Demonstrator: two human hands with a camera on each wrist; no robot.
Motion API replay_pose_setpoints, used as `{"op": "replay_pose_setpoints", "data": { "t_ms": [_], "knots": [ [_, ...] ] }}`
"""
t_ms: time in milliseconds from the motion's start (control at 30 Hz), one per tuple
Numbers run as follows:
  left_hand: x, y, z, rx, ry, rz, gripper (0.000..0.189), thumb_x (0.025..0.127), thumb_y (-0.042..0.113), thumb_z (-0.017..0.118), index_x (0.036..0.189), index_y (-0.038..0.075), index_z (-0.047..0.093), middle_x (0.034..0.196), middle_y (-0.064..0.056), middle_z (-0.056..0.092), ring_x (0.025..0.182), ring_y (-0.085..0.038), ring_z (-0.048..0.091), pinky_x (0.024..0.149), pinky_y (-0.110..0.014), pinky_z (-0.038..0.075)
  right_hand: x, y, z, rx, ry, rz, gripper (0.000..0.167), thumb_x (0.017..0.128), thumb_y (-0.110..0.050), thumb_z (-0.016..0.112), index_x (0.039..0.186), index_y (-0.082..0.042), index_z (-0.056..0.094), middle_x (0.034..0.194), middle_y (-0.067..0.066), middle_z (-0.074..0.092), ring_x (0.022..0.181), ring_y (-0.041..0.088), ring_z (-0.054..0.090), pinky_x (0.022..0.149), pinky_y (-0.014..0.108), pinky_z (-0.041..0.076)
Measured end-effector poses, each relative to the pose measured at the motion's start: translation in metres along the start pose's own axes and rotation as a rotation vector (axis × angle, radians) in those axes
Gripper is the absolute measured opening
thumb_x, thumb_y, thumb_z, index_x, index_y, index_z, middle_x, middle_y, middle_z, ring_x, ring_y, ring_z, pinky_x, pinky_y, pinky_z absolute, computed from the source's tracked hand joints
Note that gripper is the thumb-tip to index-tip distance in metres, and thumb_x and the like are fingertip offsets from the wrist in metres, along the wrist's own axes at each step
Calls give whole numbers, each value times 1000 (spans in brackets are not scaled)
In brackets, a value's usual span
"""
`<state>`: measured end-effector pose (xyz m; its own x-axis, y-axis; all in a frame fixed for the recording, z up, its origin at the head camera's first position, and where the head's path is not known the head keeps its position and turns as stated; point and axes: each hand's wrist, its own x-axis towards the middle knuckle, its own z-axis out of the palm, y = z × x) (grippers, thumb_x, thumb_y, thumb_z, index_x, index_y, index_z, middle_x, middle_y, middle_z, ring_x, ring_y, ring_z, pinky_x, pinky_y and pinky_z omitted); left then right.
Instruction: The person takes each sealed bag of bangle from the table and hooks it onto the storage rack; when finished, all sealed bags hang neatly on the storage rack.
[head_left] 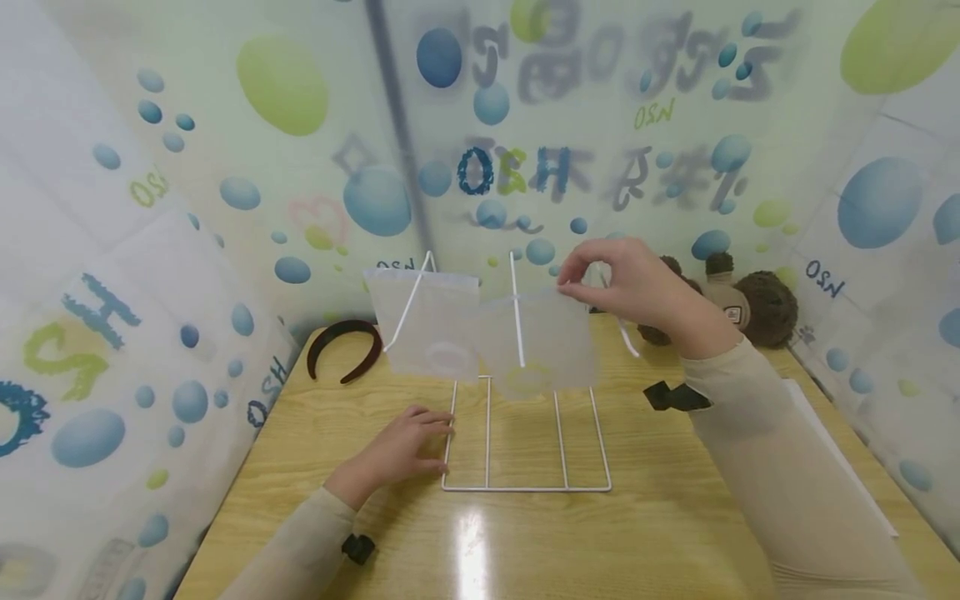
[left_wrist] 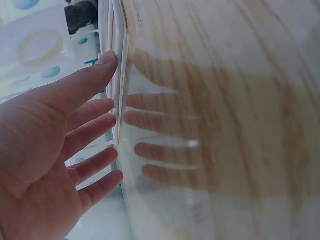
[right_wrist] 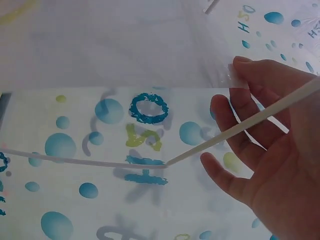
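A white wire rack [head_left: 527, 489] stands on the wooden table, its uprights rising at the back. Two frosted plastic bags hang at it: a left bag [head_left: 427, 321], and a right bag [head_left: 536, 346] overlapping it. My right hand [head_left: 637, 287] pinches the right bag's top right corner between thumb and index finger; in the right wrist view that bag [right_wrist: 115, 45] spreads away from the fingertips, and the other fingers are loosely bent near a rack wire [right_wrist: 240, 127]. Beside the base's left wire, my left hand [head_left: 401, 446] rests with fingers extended, fingertips [left_wrist: 107, 57] at the wire.
A dark headband [head_left: 343, 329] lies at the back left of the table [head_left: 337, 450]. A brown plush toy [head_left: 765, 308] is at the back right, partly behind my right arm. A white flat item [head_left: 840, 458] lies along the right edge. Printed curtains [head_left: 300, 208] surround the table.
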<state>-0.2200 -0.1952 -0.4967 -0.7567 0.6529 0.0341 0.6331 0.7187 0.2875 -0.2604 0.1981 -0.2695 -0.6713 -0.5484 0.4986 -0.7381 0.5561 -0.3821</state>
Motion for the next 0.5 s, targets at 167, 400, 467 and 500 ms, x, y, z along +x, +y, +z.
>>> {"op": "replay_pose_setpoints", "data": {
  "t_ms": [167, 400, 467, 500],
  "knots": [
    [-1, -1, 0, 2, 2, -2, 55, 86, 34, 85, 133, 11, 69, 150, -8, 58, 132, -33, 52, 111, -52, 46, -7, 1, -6, -41, 50, -21, 8, 92, -11, 79, 95, -17, 74, 90, -6, 72, 87, 13, 66, 79, 30, 50],
    [0, -3, 2, 8, 2, -3, 56, 86, 36, 85, 134, 12, 69, 151, -5, 58, 133, -32, 51, 112, -51, 46, -28, 7, -24, -100, 78, 9, 11, 92, -12, 78, 99, -19, 74, 93, -10, 70, 84, 5, 62, 75, 25, 49],
    [0, -3, 2, 12, 2, 1, 56, 86, 36, 85, 134, 12, 69, 151, -6, 58, 133, -33, 52, 112, -52, 45, -38, 9, -30, -120, 84, 32, 13, 92, -12, 78, 100, -20, 74, 93, -11, 70, 84, 3, 61, 74, 21, 48],
    [0, -4, 2, 17, 5, 5, 56, 86, 36, 85, 133, 11, 69, 151, -6, 58, 132, -33, 52, 111, -52, 46, -43, 11, -33, -126, 90, 39, 13, 92, -12, 79, 100, -20, 74, 94, -11, 71, 83, 3, 61, 72, 20, 47]
  ]
}}
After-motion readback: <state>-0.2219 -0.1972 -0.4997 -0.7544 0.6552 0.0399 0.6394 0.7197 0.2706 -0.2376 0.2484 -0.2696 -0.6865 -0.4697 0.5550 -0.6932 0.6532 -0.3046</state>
